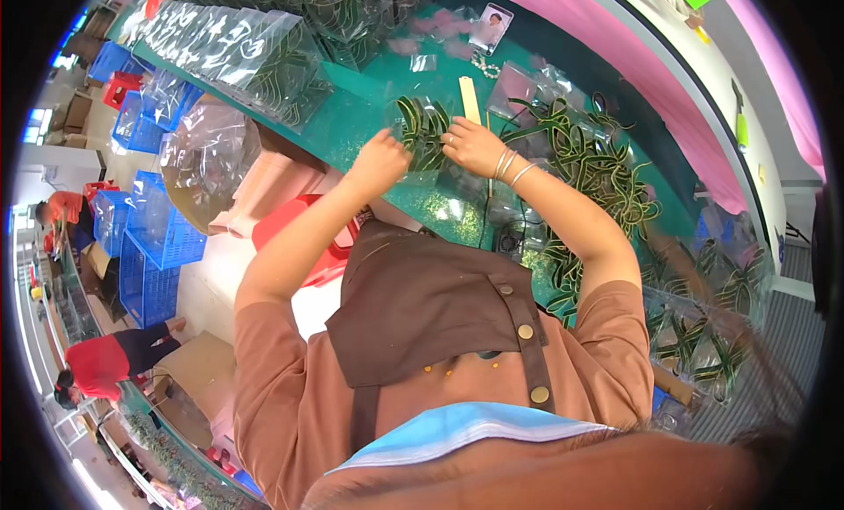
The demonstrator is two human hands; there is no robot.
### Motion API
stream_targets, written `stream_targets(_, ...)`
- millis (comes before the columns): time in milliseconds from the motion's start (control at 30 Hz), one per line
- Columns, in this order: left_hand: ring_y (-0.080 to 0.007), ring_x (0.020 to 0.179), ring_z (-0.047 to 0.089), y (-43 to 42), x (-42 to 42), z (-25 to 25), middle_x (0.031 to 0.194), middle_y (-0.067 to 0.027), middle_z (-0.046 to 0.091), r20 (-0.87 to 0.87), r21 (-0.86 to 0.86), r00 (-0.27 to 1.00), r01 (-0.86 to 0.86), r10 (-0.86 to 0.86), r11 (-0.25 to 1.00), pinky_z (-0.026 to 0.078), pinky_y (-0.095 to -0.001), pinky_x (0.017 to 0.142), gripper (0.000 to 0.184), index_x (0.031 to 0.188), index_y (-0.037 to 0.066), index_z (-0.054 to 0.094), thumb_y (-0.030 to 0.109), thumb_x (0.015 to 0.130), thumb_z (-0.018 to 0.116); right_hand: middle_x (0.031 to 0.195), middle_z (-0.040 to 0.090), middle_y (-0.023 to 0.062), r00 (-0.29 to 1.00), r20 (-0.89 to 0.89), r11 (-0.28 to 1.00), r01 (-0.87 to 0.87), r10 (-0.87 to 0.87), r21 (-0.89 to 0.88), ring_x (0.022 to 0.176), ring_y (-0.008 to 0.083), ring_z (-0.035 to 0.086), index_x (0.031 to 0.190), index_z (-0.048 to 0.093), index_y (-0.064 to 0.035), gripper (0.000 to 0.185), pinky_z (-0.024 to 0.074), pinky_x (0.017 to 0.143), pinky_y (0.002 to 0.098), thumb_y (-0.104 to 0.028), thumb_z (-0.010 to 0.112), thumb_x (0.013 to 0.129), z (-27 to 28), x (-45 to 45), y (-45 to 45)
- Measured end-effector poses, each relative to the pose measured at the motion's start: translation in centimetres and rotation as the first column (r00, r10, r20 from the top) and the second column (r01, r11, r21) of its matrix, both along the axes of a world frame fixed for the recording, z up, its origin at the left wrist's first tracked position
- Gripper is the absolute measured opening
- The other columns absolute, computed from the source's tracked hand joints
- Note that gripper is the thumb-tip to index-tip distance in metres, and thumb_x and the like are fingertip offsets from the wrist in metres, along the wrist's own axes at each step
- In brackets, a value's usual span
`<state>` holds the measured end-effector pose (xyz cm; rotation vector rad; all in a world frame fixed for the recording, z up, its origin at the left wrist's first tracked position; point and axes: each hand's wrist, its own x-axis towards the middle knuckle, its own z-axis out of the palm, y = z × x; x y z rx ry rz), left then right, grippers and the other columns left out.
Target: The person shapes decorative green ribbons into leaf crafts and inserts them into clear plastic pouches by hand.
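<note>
In the head view, the tabletop [352, 86] is smooth and green. A looped bow [424, 123] of narrow dark ribbon with pale edging lies on it between the two hands, in what looks like a clear plastic bag [427, 178]. The left hand [385, 156] is at the bow's left with its fingers curled inward; the right hand [472, 147], wearing a ring and thin bracelets [507, 164], is at its right with bent fingers reaching the bow's edge. The film is so transparent that I cannot tell whether either hand's fingers are pinching it or only resting there.

To the right sprawls a tangled heap of similar ribbon loops [598, 171], beside a flat, pale yellow strip [469, 100]. Shiny, crinkled packets [255, 57] stand in rows at upper left, their contents blurred by glare. The round black frame cuts off the outer edges.
</note>
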<state>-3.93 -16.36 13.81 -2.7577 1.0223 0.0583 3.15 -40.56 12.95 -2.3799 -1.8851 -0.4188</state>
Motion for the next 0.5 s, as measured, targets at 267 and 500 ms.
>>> stream_targets(267,-0.0256,0.096,0.060,0.7,-1.0,-0.5,0.106,-0.0096,0.054,-0.089,-0.252,0.983,-0.181,0.163,0.951,0.052,-0.0390,0.078,0.065,0.129,0.007,0.048,0.030,0.075,0.076,0.133,0.056,0.0182,0.957,0.040,0.957,0.288,-0.289,0.024,0.131,0.0341,0.046,0.122,0.062,-0.0019,0.042,0.0338,0.112,0.0447,-0.013,0.055,0.082,-2.8,-2.9,-1.2)
stream_targets(500,-0.0312,0.103,0.061,-0.5,2.0,1.0,0.138,-0.0087,0.047,-0.272,-0.127,0.961,-0.091,0.053,0.988,0.054,-0.0402,0.079,0.085,0.144,0.009,0.037,0.029,0.072,0.078,0.109,0.067,0.0147,0.846,-0.374,0.908,0.265,-0.381,-0.326,0.115,0.0317,0.054,0.100,0.072,-0.0005,0.051,0.0281,0.113,0.0438,-0.045,0.063,0.077,3.2,-0.4,2.2)
